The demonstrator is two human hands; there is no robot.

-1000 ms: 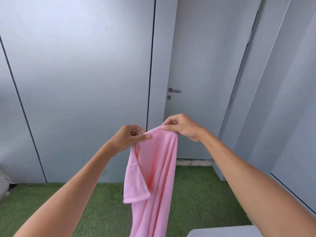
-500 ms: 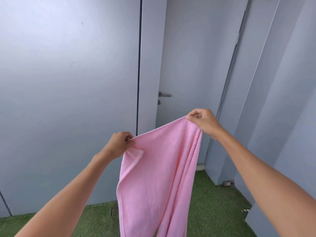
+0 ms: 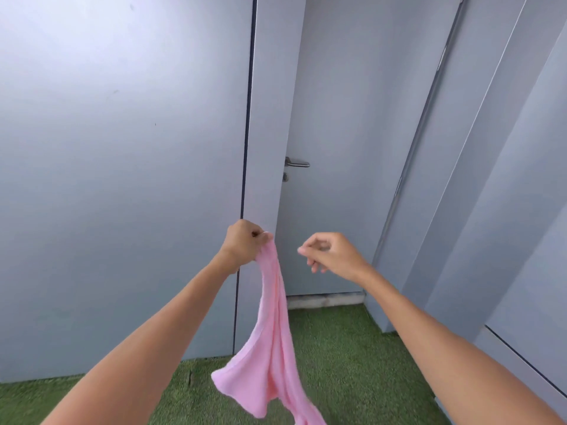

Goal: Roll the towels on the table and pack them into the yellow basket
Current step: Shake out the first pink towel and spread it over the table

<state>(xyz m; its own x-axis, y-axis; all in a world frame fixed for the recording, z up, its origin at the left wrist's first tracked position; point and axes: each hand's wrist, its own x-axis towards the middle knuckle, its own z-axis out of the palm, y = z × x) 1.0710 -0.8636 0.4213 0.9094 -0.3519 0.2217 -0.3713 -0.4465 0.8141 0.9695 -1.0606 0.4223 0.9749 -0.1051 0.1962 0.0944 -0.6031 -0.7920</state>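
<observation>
- Head view: a person's left hand (image 3: 244, 242) is raised in front of a grey wall, its fingers (image 3: 266, 237) curled and pinching the top end of a pink towel (image 3: 271, 342).
- The towel hangs in mid-air from that one grip, bunched into a narrow rope near the hand and flaring into loose folds lower down; its lowest part runs off the bottom edge of the picture.
- The right hand (image 3: 333, 254) is held just beside the towel's top end but apart from it, holding nothing; its fingers (image 3: 308, 248) are loosely curled, thumb and forefinger tips close together.
- Both bare forearms reach in from the lower corners, the left one partly hidden behind no object, the right one crossing in front of the panelled wall.
- Behind the hands stands a closed grey door (image 3: 337, 148) with a metal lever handle (image 3: 296, 163) and a keyhole just below it.
- A dark vertical seam (image 3: 248, 118) splits the wall panels to the left of the door; the left hand covers its lower stretch.
- Slanted grey panels (image 3: 506, 179) fill the right side.
- Green artificial turf (image 3: 343, 357) covers the floor below the door, and the hanging towel hides a strip of it.
- A pale concrete sill (image 3: 325, 300) runs along the foot of the door.
</observation>
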